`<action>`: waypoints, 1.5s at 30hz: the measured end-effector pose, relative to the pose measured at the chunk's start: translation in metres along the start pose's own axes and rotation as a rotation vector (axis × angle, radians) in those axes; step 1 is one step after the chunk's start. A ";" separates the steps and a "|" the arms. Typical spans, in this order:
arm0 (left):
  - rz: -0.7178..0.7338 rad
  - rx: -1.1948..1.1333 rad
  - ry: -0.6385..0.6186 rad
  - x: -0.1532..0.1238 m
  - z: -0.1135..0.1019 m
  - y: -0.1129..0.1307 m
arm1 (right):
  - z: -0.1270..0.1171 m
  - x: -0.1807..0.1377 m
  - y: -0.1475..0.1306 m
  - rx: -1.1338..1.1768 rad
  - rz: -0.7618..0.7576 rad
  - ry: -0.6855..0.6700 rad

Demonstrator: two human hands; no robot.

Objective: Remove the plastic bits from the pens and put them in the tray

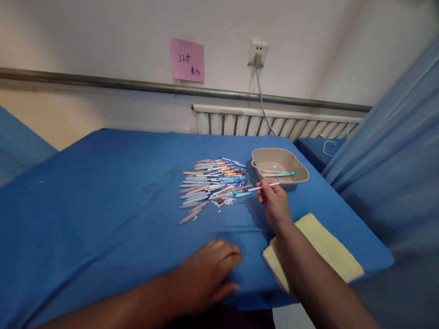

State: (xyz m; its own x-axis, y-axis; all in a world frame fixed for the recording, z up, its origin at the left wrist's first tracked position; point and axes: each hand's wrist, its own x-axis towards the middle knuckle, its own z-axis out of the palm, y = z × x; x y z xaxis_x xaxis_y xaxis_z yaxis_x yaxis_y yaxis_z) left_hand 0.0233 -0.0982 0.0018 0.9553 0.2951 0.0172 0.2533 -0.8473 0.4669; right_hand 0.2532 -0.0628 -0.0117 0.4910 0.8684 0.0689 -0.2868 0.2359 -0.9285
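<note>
Blue table cover [103,205], beige tray [279,164], pale yellow cloth [322,246], pink wall note [187,60], pens [212,185] in white, blue, orange

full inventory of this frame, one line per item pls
table cover: one, blue, fills the middle
loose pens: a heap, too many to count, white, blue and orange, centre of the cover
tray: one, beige, right of the heap
pens in tray: at least two, white and teal
folded cloth: one, yellow, near right edge, under the right forearm
note: one, pink, on the wall
socket: one, white, on the wall, grey cable hanging from it
radiator: one, white, behind the table
rail: one, metal, along the wall
curtain: one, blue, far right
left hand: flat on the cover, near edge
right hand: fingers pinch a white pen beside the tray
</note>
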 end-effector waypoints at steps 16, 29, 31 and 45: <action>0.151 0.398 0.122 -0.009 0.054 0.022 | 0.020 0.004 -0.013 0.081 0.255 -0.160; 0.113 0.379 0.222 0.006 0.061 0.036 | -0.092 -0.074 -0.012 -1.261 -0.659 -0.781; 0.102 0.390 0.220 0.006 0.062 0.036 | -0.098 -0.078 -0.011 -1.280 -0.706 -0.729; 0.191 0.428 0.152 0.007 0.050 0.037 | -0.093 -0.019 -0.037 -0.905 -0.635 -0.096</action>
State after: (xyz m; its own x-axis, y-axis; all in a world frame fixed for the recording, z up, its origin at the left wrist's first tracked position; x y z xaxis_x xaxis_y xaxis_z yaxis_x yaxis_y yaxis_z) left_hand 0.0470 -0.1494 -0.0249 0.9658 0.1513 0.2105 0.1465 -0.9885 0.0383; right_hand 0.3307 -0.1289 -0.0128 0.2590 0.7419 0.6185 0.7202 0.2784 -0.6354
